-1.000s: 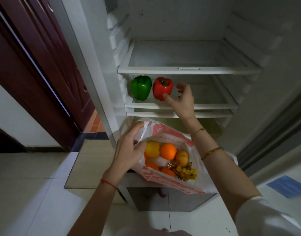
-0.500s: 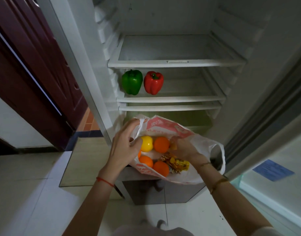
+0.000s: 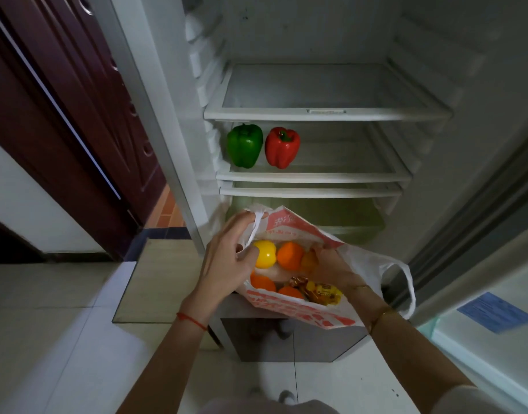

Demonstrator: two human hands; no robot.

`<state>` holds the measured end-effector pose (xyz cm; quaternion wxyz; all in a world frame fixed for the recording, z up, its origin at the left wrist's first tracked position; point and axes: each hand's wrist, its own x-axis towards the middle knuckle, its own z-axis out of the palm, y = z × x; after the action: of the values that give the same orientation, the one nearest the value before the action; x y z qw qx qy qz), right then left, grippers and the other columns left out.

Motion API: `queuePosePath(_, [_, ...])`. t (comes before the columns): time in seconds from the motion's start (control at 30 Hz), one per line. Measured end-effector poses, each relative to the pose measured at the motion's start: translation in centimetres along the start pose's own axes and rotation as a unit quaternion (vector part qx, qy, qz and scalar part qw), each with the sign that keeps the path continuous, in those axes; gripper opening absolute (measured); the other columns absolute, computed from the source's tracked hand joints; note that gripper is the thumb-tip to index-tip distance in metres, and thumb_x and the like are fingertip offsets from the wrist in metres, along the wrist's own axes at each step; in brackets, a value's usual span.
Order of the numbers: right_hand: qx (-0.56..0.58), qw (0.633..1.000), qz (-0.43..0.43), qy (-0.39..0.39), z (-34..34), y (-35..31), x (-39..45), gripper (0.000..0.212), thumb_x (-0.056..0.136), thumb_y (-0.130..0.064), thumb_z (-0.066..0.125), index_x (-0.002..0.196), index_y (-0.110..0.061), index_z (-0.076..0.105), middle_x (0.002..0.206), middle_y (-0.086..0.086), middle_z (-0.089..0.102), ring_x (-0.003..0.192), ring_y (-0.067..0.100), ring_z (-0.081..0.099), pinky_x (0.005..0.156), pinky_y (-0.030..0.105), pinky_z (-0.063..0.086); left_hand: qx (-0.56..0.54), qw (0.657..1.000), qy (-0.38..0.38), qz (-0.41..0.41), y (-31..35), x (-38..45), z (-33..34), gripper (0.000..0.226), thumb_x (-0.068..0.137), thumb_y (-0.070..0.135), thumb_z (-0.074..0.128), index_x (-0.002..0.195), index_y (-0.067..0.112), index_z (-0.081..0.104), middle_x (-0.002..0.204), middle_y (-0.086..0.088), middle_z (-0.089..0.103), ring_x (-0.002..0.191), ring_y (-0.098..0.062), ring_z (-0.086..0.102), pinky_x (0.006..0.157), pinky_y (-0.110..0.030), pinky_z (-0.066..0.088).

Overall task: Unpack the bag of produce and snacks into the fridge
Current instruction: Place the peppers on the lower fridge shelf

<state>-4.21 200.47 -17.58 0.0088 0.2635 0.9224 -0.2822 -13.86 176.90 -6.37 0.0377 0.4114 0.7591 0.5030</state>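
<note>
White fridge shelf (image 3: 313, 174) carries your green pepper (image 3: 244, 144) and red pepper (image 3: 282, 147) at its left end; your left hand (image 3: 226, 264) grips the bag (image 3: 298, 309) handle, your right hand (image 3: 331, 267) clasps a fruit inside.

The right hand's fingers (image 3: 322, 258) are hidden inside the bag (image 3: 301, 309), their grasp unclear.

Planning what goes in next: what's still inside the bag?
In the bag: a yellow pepper, three orange fruits, and yellow snack packets. The right hand covers another fruit, and anything under the top layer is hidden.
</note>
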Motion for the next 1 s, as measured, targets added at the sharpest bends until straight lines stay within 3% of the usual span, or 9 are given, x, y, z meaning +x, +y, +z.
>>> queuePosePath(0.13, [0.057, 0.998, -0.038, -0.018, -3.2, -2.0, -0.1, 0.071, 0.075, -0.026, 0.078, 0.136, -0.021, 0.044, 0.121, 0.003, 0.059, 0.109, 0.021, 0.058, 0.096, 0.038, 0.051, -0.012, 1.000, 0.003, -0.007, -0.2, 0.5, 0.1, 0.045, 0.082, 0.011, 0.054, 0.123, 0.028, 0.055, 0.119, 0.023, 0.055, 0.110, 0.000, 0.057, 0.074, -0.032, 0.058])
queuePosePath(0.2, [0.124, 0.991, -0.044, -0.009, -5.4, -3.4, -0.5, 0.069, 0.074, -0.029, 0.081, 0.134, -0.025, 0.047, 0.122, -0.001, 0.058, 0.110, 0.018, 0.058, 0.095, 0.038, 0.051, -0.012, 1.000, 0.002, -0.008, -0.3, 0.9, 0.3, 0.049, 0.085, 0.005, 0.057, 0.123, 0.036, 0.053, 0.119, 0.026, 0.053, 0.110, 0.002, 0.056, 0.074, -0.024, 0.055])
queuePosePath(0.3, [0.196, 0.978, -0.072, 0.009, -9.2, -6.1, -1.6, 0.064, 0.074, -0.032, 0.082, 0.128, -0.028, 0.050, 0.118, -0.005, 0.058, 0.106, 0.013, 0.058, 0.088, 0.031, 0.053, -0.016, 1.000, -0.003, -0.010, -0.6, 1.7, 0.5, 0.056, 0.085, 0.004, 0.057, 0.122, 0.044, 0.050, 0.123, 0.016, 0.057, 0.101, -0.011, 0.062, 0.067, -0.026, 0.054])
queuePosePath(0.43, [0.292, 0.945, -0.122, 0.080, -13.2, -8.5, -2.6, 0.063, 0.075, -0.028, 0.082, 0.130, -0.024, 0.050, 0.120, -0.006, 0.057, 0.102, 0.009, 0.062, 0.082, 0.023, 0.056, -0.001, 1.000, -0.018, -0.015, -1.4, 2.6, 1.0, 0.056, 0.083, 0.010, 0.055, 0.134, 0.032, 0.052, 0.129, 0.009, 0.058, 0.104, -0.021, 0.063, 0.071, -0.026, 0.051])
queuePosePath(0.53, [0.266, 0.933, -0.149, 0.188, -15.0, -8.9, -1.7, 0.064, 0.078, -0.019, 0.080, 0.133, -0.019, 0.047, 0.124, -0.003, 0.055, 0.105, 0.006, 0.058, 0.082, 0.016, 0.053, 0.008, 0.999, -0.013, -0.029, -1.3, 3.1, 1.3, 0.057, 0.080, 0.019, 0.052, 0.136, 0.029, 0.051, 0.132, 0.007, 0.058, 0.117, -0.018, 0.059, 0.086, -0.035, 0.056])
queuePosePath(0.67, [0.168, 0.939, -0.137, 0.267, -15.4, -8.4, 1.6, 0.071, 0.075, -0.016, 0.079, 0.136, -0.016, 0.043, 0.132, 0.007, 0.048, 0.115, 0.019, 0.051, 0.092, 0.029, 0.049, 0.001, 0.999, -0.006, -0.033, -1.3, 3.3, 1.5, 0.057, 0.078, 0.021, 0.050, 0.135, 0.028, 0.052, 0.131, 0.008, 0.058, 0.121, -0.014, 0.056, 0.092, -0.040, 0.055])
queuePosePath(0.77, [0.135, 0.944, -0.119, 0.276, -15.2, -8.4, 4.0, 0.072, 0.075, -0.012, 0.078, 0.137, -0.012, 0.040, 0.133, 0.012, 0.046, 0.119, 0.025, 0.049, 0.098, 0.036, 0.046, -0.005, 0.999, -0.011, -0.035, -1.4, 3.3, 1.7, 0.056, 0.078, 0.023, 0.050, 0.134, 0.032, 0.051, 0.130, 0.010, 0.057, 0.116, -0.017, 0.059, 0.084, -0.043, 0.058])
queuePosePath(0.87, [0.139, 0.954, -0.095, 0.247, -15.0, -8.4, 5.9, 0.074, 0.076, -0.011, 0.078, 0.138, -0.012, 0.036, 0.135, 0.013, 0.045, 0.121, 0.027, 0.049, 0.096, 0.032, 0.045, -0.010, 0.999, -0.008, -0.040, -1.6, 3.3, 1.6, 0.056, 0.079, 0.025, 0.050, 0.134, 0.034, 0.050, 0.129, 0.010, 0.058, 0.112, -0.020, 0.062, 0.076, -0.040, 0.060])
queuePosePath(1.0, [0.157, 0.957, -0.069, 0.234, -14.4, -8.3, 7.3, 0.078, 0.077, -0.019, 0.080, 0.139, -0.014, 0.033, 0.134, 0.011, 0.047, 0.121, 0.028, 0.051, 0.101, 0.043, 0.048, -0.022, 0.999, -0.003, -0.043, -1.5, 3.1, 1.5, 0.054, 0.081, 0.022, 0.051, 0.134, 0.035, 0.050, 0.130, 0.012, 0.056, 0.114, -0.017, 0.061, 0.076, -0.043, 0.060])
